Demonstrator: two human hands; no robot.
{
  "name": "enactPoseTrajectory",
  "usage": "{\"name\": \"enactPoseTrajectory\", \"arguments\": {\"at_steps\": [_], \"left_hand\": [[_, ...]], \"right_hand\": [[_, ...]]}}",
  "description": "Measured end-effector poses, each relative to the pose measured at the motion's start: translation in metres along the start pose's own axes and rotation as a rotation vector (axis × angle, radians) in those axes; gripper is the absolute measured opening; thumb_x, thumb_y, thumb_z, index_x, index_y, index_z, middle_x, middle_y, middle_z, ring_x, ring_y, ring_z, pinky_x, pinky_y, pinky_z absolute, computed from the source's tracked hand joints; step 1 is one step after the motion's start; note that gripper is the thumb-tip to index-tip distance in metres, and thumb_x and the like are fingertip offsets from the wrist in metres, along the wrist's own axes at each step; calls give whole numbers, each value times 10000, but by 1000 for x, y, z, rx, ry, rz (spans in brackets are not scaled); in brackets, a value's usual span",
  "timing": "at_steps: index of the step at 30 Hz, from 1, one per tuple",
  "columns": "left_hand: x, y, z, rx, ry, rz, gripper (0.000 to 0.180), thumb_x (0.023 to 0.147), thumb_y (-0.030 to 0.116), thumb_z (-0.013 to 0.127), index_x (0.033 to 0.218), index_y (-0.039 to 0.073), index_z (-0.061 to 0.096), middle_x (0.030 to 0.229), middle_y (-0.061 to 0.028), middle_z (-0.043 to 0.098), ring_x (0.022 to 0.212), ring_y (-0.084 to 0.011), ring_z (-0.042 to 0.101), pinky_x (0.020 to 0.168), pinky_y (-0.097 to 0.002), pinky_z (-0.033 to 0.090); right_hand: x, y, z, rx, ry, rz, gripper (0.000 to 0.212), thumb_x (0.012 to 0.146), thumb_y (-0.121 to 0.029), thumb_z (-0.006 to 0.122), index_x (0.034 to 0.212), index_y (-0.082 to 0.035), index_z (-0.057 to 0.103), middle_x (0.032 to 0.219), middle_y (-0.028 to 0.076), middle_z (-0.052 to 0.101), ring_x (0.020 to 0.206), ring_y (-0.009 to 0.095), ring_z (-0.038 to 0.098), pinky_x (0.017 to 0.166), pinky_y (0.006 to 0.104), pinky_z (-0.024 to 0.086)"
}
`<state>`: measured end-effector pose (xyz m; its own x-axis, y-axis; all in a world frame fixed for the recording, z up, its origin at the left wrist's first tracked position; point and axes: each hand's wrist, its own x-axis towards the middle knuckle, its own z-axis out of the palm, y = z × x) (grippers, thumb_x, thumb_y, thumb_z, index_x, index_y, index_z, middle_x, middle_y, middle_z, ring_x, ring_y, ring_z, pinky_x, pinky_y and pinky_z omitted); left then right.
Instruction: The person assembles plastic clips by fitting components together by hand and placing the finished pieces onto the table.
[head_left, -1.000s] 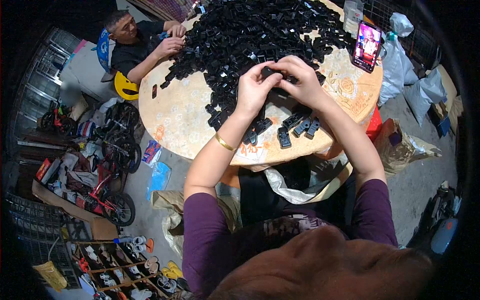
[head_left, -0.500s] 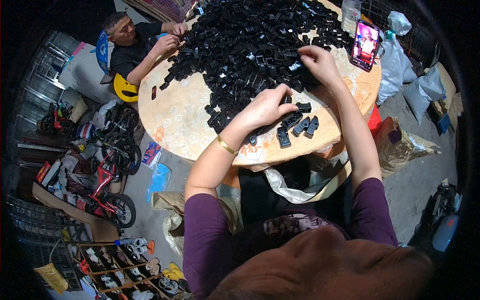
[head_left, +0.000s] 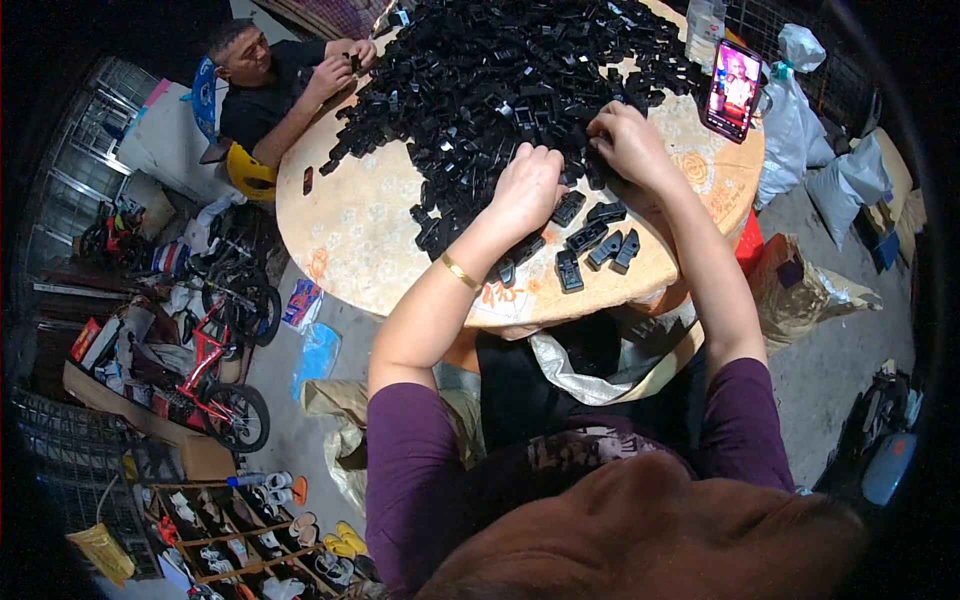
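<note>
A big heap of small black plastic parts [head_left: 470, 95] covers the far and middle part of a round table [head_left: 350, 245]. At its near edge my left hand [head_left: 530, 188] is closed, knuckles up, its fingertips hidden among the parts. Just right of it, my right hand [head_left: 630, 145] reaches into the heap with curled fingers pressed together. Whatever either hand grips is hidden. Several loose black parts [head_left: 570, 270] lie apart from the heap, close to the table's near edge, below both hands.
A phone [head_left: 733, 90] with a lit screen stands at the right, beside a clear plastic container [head_left: 704, 28]. Another person [head_left: 285, 95] sits across on the left, hands over the table edge. An open woven sack [head_left: 590, 385] lies below the near edge.
My left hand has moved up and left, away from the loose parts, and its fingers have closed. My right hand has come slightly down. Another loose part shows beside my left hand.
</note>
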<state>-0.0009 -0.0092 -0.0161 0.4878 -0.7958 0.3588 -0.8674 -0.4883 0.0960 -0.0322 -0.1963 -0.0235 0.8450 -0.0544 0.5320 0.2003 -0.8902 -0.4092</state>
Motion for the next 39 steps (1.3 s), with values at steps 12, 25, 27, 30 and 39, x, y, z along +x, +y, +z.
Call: {"name": "enactPoseTrajectory", "arguments": {"at_steps": [12, 25, 27, 30, 39], "left_hand": [[1, -10, -18, -559, 247, -258, 281, 684, 141, 703, 914, 15, 601, 707, -31, 579, 592, -93, 505, 570, -226, 436], [3, -14, -15, -1074, 318, -306, 239, 689, 42, 683, 910, -29, 624, 786, -67, 639, 688, -92, 585, 640, -215, 481], [2, -15, -18, -1109, 306, -316, 242, 691, 41, 681, 912, -38, 621, 800, -81, 645, 697, -94, 589, 648, -218, 484], [2, -16, -20, -1106, 233, -325, 254, 690, 41, 684, 917, -50, 617, 796, -83, 646, 684, -93, 588, 650, -216, 485], [1, -10, -23, -1335, 294, -407, 267, 688, 24, 687, 935, -44, 613, 793, -77, 643, 689, -95, 591, 637, -205, 484]], "right_hand": [[2, -14, -3, 644, 71, 91, 414, 726, -47, 610, 1133, -84, 545, 833, 17, 584, 688, 89, 538, 619, 215, 449], [-2, -33, -6, 796, -134, 11, 326, 777, -62, 583, 1101, -36, 555, 971, 51, 564, 851, 100, 530, 721, 224, 451], [-2, -34, -7, 828, -144, -3, 334, 781, -63, 577, 1113, -36, 549, 983, 59, 562, 864, 109, 530, 725, 227, 450], [-2, -32, -6, 689, -82, -163, 342, 778, -59, 576, 1118, -34, 546, 974, 71, 566, 880, 135, 534, 737, 232, 445], [-5, -41, -2, 544, 110, -215, 330, 762, -82, 606, 1090, -57, 573, 841, 57, 556, 713, 136, 532, 634, 235, 440]]}}
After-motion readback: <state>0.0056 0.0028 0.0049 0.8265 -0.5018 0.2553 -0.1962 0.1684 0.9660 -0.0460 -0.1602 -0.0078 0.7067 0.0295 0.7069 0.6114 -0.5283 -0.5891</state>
